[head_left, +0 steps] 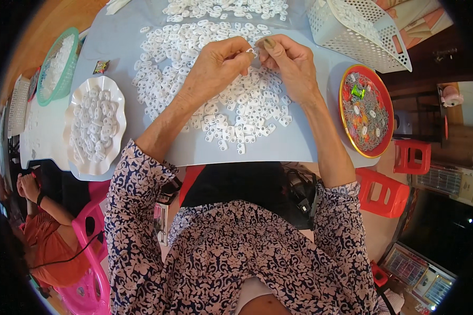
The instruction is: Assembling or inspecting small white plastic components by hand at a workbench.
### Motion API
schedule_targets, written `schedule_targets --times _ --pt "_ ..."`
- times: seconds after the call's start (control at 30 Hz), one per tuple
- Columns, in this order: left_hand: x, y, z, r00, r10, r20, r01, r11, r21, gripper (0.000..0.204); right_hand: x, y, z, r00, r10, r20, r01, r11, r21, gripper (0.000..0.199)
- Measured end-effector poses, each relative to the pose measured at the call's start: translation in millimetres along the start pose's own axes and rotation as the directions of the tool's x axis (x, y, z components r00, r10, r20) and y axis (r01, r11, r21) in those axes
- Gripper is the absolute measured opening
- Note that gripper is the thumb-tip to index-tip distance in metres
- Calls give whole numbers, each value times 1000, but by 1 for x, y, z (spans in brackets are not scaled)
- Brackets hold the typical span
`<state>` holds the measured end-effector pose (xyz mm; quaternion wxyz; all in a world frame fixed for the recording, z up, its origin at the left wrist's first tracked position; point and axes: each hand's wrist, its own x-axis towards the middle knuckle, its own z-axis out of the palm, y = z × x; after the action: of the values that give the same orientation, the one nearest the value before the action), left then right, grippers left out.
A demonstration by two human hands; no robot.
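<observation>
Over the pile of small white plastic pieces [247, 110], my two hands meet fingertip to fingertip. My left hand [220, 63] is closed in a pinch, with a bit of a small white plastic piece [252, 52] showing at its fingertips. Close beside it, my right hand [290, 64] is also pinched, thumb against curled fingers; what it grips is too small to make out. The loose pieces are flat and rounded, each with holes. To the right, a red gold-rimmed tray [345, 107] holds many small grey metal parts, a few white pieces and a green wrapper.
A white scalloped dish [120, 113] of white pieces stands left, near a wrapped candy [101, 66] and a green basket [74, 58]. A white perforated basket [376, 50] is at far right. Red stools [383, 193] stand below. Another person [58, 247] sits at left.
</observation>
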<state>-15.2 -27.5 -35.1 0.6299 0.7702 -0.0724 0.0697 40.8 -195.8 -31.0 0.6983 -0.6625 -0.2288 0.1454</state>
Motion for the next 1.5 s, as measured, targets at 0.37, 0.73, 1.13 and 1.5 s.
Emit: schedule_targets --times 0.37,0.73,1.13,1.5 --pt "-4 8 7 999 -14 -35 14 1000 -6 16 1 11 5 989 -142 -48 135 984 -116 14" --pt "6 -5 -7 1000 22 14 -21 999 -43 15 5 10 5 985 -172 -11 171 983 -72 12" --pt "23 0 -23 894 425 141 -415 668 618 8 7 11 -7 993 -73 -95 73 997 -3 13" --pt "18 -7 0 905 360 226 -401 549 733 13 6 9 -11 990 -83 -113 74 994 -82 12"
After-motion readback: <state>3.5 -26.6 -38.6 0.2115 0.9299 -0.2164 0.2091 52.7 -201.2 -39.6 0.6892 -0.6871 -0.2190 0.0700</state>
